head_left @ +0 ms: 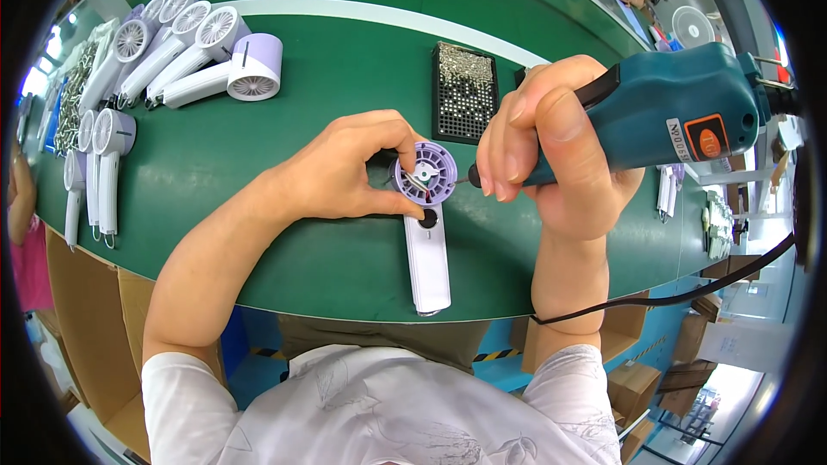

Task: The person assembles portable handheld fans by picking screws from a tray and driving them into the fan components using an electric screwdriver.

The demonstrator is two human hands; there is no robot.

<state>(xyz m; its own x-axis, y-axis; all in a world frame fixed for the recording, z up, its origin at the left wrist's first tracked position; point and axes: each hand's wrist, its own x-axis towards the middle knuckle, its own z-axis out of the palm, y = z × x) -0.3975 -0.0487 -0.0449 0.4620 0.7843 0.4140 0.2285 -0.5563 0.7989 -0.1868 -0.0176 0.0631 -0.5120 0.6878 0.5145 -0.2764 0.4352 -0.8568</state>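
A white and purple handheld fan (428, 258) lies on the green table in front of me, its round head open to show purple ribs and inner parts. My left hand (353, 168) grips this head from the left, thumb by the black button and fingers at the upper rim. A thin pale piece near those fingertips is too small to make out. My right hand (564, 138) is closed around a teal electric screwdriver (663, 108), held tilted with its dark nose toward the fan. The thin bit points at the head's right edge; whether they touch I cannot tell.
Beyond the fan sits a black screw tray (465, 90) filled with small screws. Several handheld fans (254, 69) lie at the left. The screwdriver's black cord (680, 297) loops down at the right. Cardboard boxes (95, 336) stand below the table edge; other people work nearby.
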